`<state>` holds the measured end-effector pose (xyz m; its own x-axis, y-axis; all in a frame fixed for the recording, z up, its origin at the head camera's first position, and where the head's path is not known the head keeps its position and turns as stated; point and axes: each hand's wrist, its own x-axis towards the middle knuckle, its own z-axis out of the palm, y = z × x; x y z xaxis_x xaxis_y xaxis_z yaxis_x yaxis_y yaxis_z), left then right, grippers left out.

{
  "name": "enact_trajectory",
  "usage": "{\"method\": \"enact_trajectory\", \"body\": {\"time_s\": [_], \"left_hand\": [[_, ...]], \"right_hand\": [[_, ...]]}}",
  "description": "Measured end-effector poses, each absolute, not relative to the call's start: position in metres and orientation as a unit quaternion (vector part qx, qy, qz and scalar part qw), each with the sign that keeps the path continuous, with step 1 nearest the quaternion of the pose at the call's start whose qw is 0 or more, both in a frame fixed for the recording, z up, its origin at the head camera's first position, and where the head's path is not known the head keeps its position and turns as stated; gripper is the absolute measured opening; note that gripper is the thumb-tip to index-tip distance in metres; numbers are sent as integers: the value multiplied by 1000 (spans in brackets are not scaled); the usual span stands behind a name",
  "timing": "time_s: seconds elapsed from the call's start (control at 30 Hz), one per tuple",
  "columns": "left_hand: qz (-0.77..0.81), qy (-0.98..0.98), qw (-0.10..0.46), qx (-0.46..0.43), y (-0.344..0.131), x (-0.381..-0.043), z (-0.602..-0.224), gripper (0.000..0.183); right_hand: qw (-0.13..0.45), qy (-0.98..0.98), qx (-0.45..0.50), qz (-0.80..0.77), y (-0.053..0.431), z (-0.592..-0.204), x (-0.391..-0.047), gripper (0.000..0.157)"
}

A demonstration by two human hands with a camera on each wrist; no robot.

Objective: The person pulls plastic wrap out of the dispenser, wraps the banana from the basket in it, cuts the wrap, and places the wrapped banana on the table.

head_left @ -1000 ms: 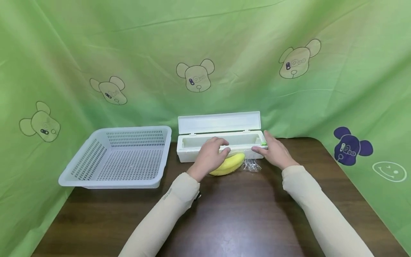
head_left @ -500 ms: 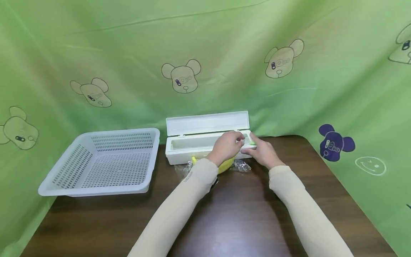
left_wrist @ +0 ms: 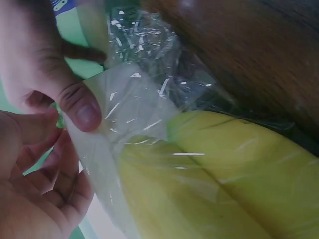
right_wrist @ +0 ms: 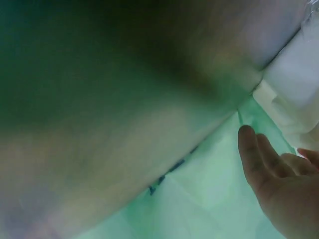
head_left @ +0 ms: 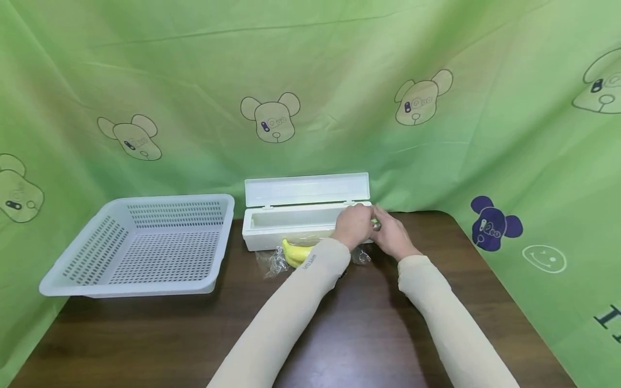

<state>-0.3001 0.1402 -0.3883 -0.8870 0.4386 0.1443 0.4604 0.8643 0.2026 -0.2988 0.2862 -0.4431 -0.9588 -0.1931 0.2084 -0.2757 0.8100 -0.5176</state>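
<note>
A white cling film dispenser (head_left: 264, 237) stands on the table with its lid (head_left: 306, 189) raised. Yellow bananas (head_left: 295, 253) lie against its front under clear cling film (head_left: 273, 263). My left hand (head_left: 354, 223) is at the dispenser's right end; in the left wrist view its fingertips pinch a small green slider (left_wrist: 59, 115). My right hand (head_left: 394, 237) holds that same end, its thumb (left_wrist: 82, 107) pressing the film-covered front corner. The right wrist view shows the right hand (right_wrist: 284, 184) beside the white case. In the head view my hands hide the slider.
A white perforated plastic basket (head_left: 224, 242) stands at the left of the brown table (head_left: 194, 334). Behind and at both sides hangs a green curtain (head_left: 339, 64) printed with cartoon bear heads.
My left hand has moved right from above the bananas to the dispenser's right end and now pinches the green slider. The right hand stays at that end. The head view has shifted slightly.
</note>
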Motion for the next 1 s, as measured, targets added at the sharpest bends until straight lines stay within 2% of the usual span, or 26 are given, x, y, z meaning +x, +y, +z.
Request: {"method": "enact_trajectory", "body": {"time_s": [0.33,0.67,1.0], "left_hand": [[-126,-966,51,-222,138,-300,-393,17],[-147,-959,61,-234,140,-301,-394,26],[-139,-963,44,-226,136,-302,-393,34]], "right_hand": [[29,-957,182,226,290,-430,-302,80],[42,-958,189,212,294,-427,-306,68],[37,-966,181,180,284,-424,-304,69]]}}
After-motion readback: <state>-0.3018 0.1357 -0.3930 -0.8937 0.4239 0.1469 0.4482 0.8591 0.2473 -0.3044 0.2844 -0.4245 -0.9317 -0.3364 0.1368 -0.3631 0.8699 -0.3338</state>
